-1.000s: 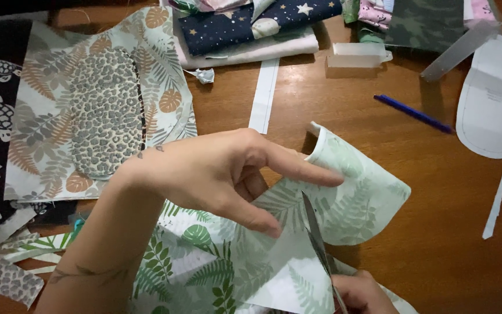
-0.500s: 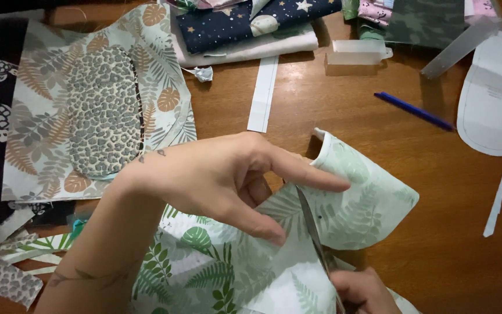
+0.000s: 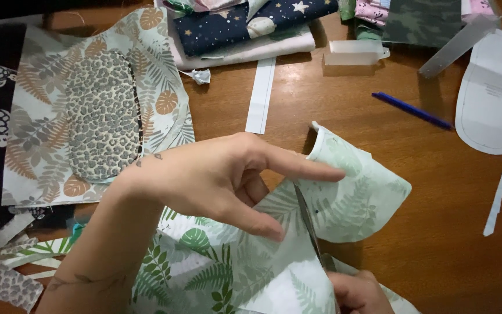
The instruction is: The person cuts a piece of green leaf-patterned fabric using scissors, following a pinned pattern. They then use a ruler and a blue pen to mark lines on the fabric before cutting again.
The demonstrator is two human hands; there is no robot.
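Near the front edge of the wooden counter, your left hand pins the pale green fern-print fabric, thumb and forefinger spread apart and pressing it flat rather than closing on it. Your right hand, only partly in view at the bottom, is closed around the handles of the scissors, whose blades run up into the cloth just beside your left thumb; whether the blades are parted or shut cannot be told from this angle.

That closeness is the main risk: your thumb tip lies almost against the blade, so a long snip could nick it. The far flap of fabric curls up off the counter, and if it sags or folds under, the cut may wander off its curve. Scraps lie well apart at the left, and the blue pen and white paper pattern sit clear at the right.
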